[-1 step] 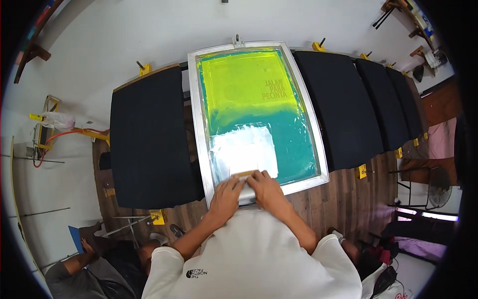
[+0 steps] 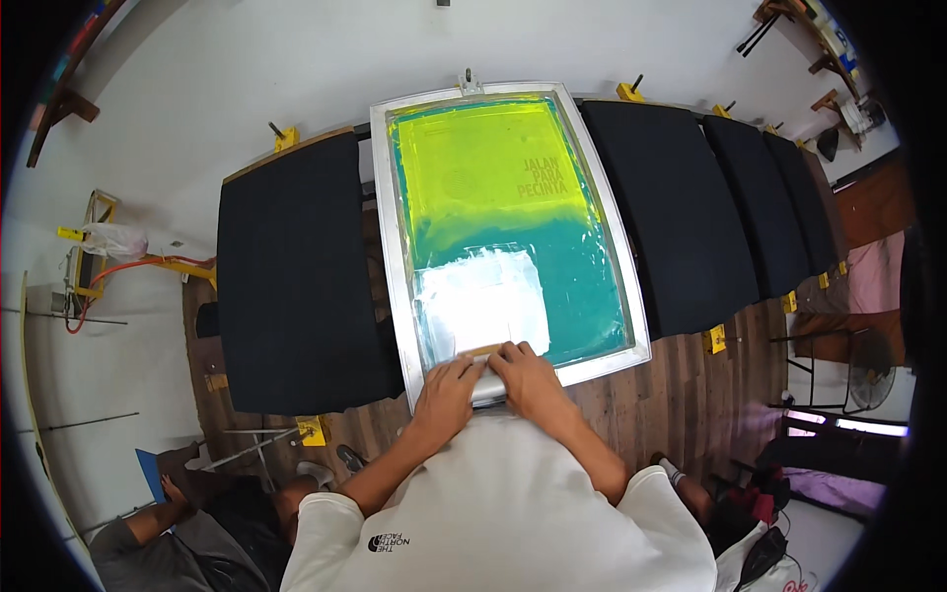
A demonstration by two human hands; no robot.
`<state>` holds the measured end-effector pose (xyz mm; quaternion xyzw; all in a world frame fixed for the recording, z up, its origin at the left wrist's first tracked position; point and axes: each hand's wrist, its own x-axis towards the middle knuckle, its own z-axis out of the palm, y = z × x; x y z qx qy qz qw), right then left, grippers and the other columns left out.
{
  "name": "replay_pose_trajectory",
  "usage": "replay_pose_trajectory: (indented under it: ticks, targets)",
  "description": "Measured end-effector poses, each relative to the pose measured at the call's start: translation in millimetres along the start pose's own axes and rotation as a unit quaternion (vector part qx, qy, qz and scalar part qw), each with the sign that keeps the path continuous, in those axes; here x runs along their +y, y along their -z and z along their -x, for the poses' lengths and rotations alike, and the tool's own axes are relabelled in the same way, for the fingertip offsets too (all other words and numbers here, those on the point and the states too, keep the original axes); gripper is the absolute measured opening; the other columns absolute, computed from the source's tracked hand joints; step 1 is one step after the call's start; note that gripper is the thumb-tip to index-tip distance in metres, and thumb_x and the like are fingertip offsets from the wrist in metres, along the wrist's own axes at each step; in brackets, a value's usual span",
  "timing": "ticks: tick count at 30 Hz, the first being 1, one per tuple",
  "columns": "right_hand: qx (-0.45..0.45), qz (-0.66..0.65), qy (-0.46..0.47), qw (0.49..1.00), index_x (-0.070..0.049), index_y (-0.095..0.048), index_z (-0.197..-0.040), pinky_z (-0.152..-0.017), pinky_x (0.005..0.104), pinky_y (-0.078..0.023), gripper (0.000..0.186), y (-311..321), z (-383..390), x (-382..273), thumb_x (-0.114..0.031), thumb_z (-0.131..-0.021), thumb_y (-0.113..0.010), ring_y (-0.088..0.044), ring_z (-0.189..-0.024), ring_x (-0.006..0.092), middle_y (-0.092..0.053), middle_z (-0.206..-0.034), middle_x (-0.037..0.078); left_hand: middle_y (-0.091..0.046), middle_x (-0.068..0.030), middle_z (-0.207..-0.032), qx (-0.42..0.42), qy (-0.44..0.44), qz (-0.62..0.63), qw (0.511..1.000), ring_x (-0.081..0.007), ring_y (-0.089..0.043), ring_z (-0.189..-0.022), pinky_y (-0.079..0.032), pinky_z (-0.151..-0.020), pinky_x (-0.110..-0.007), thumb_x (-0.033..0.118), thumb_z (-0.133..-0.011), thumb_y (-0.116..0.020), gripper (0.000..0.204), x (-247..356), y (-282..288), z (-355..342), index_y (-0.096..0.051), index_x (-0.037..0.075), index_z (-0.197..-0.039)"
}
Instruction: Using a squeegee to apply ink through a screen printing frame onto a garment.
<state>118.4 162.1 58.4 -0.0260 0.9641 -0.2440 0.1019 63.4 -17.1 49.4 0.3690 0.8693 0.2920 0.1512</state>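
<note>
A silver-framed printing screen [image 2: 602, 367] lies in front of me. Its far half is yellow-green [image 2: 464, 163] with faint lettering, its near half teal [image 2: 582, 301]. A thick patch of white ink [image 2: 483, 296] covers the near left of the mesh. At the near edge of that patch, both hands grip a squeegee [image 2: 483, 350] with a tan strip on top and a silvery body. My left hand [image 2: 449, 395] is closed on its left part. My right hand [image 2: 528, 380] holds the right part, thumbs close together. The squeegee's lower edge is hidden.
Black-covered boards [image 2: 291, 281] flank the screen, one at left and several at right, with yellow clamps [image 2: 717, 339] at their ends. A person in dark clothes [image 2: 212, 533] sits at lower left. A fan [image 2: 870, 370] stands at far right above a wood-look floor [image 2: 681, 414].
The squeegee and both hands sit very slightly nearer to me. The screen and the ink patch look the same.
</note>
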Motion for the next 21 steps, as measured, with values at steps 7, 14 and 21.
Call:
replay_pose_trajectory:
  ticks: [7,14,21]
  targets:
    - [-0.003,0.049,-0.011,0.999,-0.011,-0.067,-0.109,-0.076,0.0474,-0.057,0.037,36,-86,18,-0.003,-0.073,-0.071,-0.065,-0.100,0.0345,-0.066,-0.103,0.013,-0.069,-0.0232,-0.101,0.080,-0.026,0.042,0.996,-0.0402,-0.066,-0.094,-0.052,-0.087,-0.048,-0.011,-0.070,-0.061,0.041,-35,27,-76,-0.070,-0.001,-0.109]
    - [0.049,0.024,0.027,0.998,-0.007,-0.061,-0.107,-0.075,0.0471,-0.054,0.038,5,-62,23,0.003,-0.071,-0.066,-0.058,-0.104,0.0360,-0.058,-0.112,0.013,-0.063,-0.0217,-0.124,0.045,0.010,-0.016,0.999,-0.0410,-0.061,-0.110,-0.049,-0.096,-0.046,-0.015,-0.067,-0.060,0.058,-34,-1,-51,-0.061,0.000,-0.123]
    - [-0.119,0.016,-0.004,0.993,-0.009,-0.060,-0.116,-0.081,0.0477,-0.054,0.052,20,-11,7,0.001,-0.066,-0.070,-0.057,-0.107,0.0375,-0.057,-0.120,0.016,-0.054,-0.0209,-0.140,-0.175,0.093,0.045,0.979,-0.0366,-0.053,-0.127,-0.040,-0.108,-0.044,-0.009,-0.072,-0.059,0.063,12,17,-15,-0.058,0.003,-0.134]
